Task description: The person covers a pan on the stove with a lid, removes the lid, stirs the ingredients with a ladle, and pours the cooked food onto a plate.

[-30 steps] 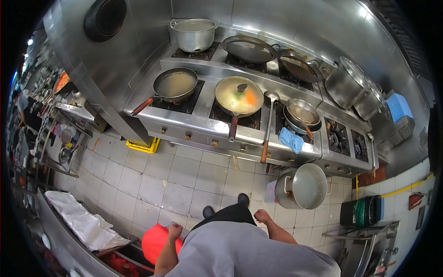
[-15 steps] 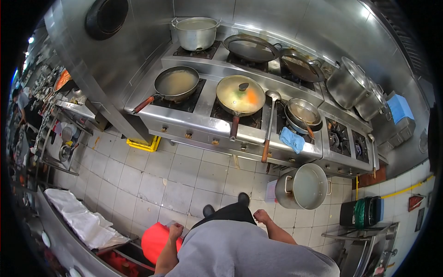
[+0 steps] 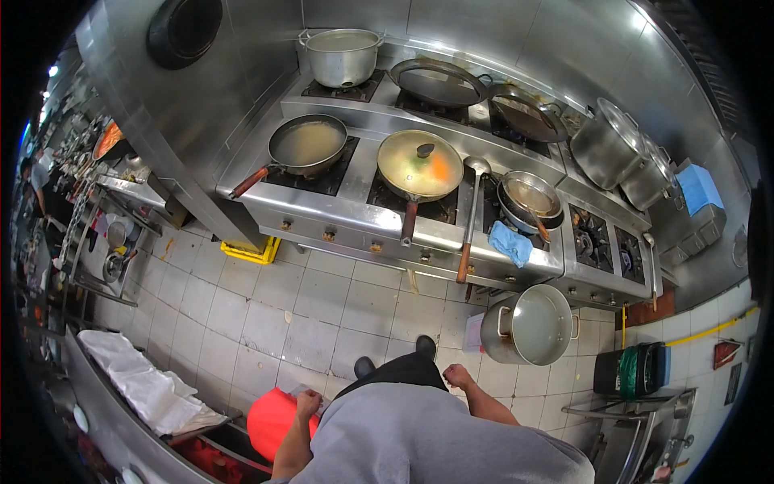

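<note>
My left hand (image 3: 307,402) hangs low beside my body with its fingers curled in. It overlaps a bright red object (image 3: 272,422) in the view; whether it touches that object I cannot tell. On the other side, my right hand (image 3: 458,377) is closed in a loose fist with nothing visible in it. A large metal stockpot (image 3: 501,335) of cloudy liquid stands right of that hand, apart from it. Ahead on the stove are a lidded pan (image 3: 403,165), a pan of cloudy liquid (image 3: 308,147) and a long-handled ladle (image 3: 471,222).
The steel stove (image 3: 355,224) runs across the front, with a blue cloth (image 3: 509,244) near its edge. Woks and pots, including a silver pot (image 3: 343,64), stand on the back row. White cloth (image 3: 141,379) lies at left. A black bin (image 3: 637,369) stands at right.
</note>
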### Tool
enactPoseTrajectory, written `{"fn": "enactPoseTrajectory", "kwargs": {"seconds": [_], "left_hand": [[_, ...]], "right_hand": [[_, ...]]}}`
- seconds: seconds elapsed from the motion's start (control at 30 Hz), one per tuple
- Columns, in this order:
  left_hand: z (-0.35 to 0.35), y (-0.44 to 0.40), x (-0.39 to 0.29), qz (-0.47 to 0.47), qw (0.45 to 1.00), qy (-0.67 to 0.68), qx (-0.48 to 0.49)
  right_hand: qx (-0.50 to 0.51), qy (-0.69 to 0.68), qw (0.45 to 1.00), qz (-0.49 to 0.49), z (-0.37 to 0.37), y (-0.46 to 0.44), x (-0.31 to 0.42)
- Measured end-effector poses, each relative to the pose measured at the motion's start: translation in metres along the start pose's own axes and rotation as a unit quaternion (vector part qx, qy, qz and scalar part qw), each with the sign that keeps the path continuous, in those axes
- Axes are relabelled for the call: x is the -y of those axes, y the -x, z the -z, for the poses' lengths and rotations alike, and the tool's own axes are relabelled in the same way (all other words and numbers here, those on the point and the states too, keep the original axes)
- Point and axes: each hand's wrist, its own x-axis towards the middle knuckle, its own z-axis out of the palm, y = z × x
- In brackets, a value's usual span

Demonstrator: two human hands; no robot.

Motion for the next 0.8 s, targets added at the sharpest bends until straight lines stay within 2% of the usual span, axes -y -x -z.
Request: {"fn": "enactPoseTrajectory", "kwargs": {"seconds": [0.23,0.3,0.4,0.43,0.53,0.6,0.7,0.8], "left_hand": [[0.002,0.007,-0.013,-0.012,0.999,-0.039,-0.01],[0.002,-0.012,0.009,-0.015,0.999,-0.036,-0.003],[0.001,-0.013,0.013,-0.011,0.999,-0.039,0.009],[0.001,-0.011,0.011,-0.004,0.999,-0.045,0.016],[-0.003,-0.008,0.008,-0.009,0.997,-0.07,0.012],[-0.007,-0.002,-0.006,-0.005,0.997,-0.074,0.012],[-0.016,0.0,-0.043,-0.009,0.996,-0.077,0.031],[-0.023,-0.009,-0.077,-0.063,0.996,-0.042,0.05]], "right_hand": [[0.001,0.012,1.0,-0.004,0.001,0.001,0.006],[-0.002,0.009,1.0,-0.01,0.004,0.003,0.013],[-0.024,-0.145,0.989,-0.007,0.015,0.005,0.042],[-0.028,-0.191,0.981,0.025,0.02,0.004,0.05],[-0.11,-0.273,0.955,0.043,0.043,-0.005,0.088],[-0.131,-0.323,0.933,0.09,0.065,-0.017,0.108],[-0.235,-0.305,0.914,0.128,0.093,-0.037,0.151],[-0.331,-0.285,0.88,0.186,0.114,-0.046,0.195]]}}
